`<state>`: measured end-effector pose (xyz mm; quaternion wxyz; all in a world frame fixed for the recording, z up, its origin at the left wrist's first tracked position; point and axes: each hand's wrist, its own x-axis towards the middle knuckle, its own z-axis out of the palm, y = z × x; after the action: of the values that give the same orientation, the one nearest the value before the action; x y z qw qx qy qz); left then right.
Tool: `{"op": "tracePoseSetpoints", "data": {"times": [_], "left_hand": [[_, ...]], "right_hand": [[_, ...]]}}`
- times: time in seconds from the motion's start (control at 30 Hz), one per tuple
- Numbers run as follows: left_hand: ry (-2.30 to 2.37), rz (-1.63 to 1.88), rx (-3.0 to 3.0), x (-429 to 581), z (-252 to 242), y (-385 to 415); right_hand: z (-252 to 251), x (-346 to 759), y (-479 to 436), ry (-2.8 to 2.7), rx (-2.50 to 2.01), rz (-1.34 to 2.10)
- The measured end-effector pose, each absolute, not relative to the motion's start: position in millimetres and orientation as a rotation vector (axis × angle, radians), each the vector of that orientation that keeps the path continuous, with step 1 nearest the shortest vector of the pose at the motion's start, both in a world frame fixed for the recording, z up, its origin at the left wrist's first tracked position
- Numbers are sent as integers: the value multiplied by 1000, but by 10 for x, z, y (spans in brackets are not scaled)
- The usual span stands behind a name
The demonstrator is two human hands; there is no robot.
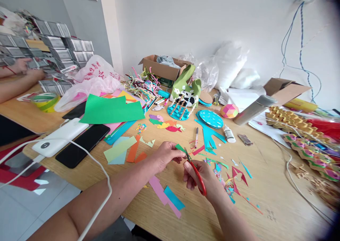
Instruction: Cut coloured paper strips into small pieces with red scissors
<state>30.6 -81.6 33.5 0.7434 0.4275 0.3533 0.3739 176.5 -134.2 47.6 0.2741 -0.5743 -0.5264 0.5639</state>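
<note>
My left hand pinches a small piece of green paper above the table. In my right hand are red-handled scissors, their blades reaching the green paper's edge. Colored paper scraps lie under and to the right of my right hand. Near my left forearm are purple paper strips and a blue strip. Beyond my hands, several cut paper fish lie together beside a pile of tiny colorful bits. A pen rests close to the scissor tips.
A phone and a white power bank sit at left, with a white cable crossing my left forearm. Green sheets, a panda felt bag, blue discs, a glue bottle and a steel flask stand behind. Another person's hands are far left.
</note>
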Motion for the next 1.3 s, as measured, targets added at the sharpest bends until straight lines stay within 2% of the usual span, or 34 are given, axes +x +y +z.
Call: {"op": "tracePoseSetpoints", "data": {"times": [1.3], "left_hand": [[759,790,906,304,295,-805]], "right_hand": [[434,1781,-1336,-1387,-1541,1529]]}}
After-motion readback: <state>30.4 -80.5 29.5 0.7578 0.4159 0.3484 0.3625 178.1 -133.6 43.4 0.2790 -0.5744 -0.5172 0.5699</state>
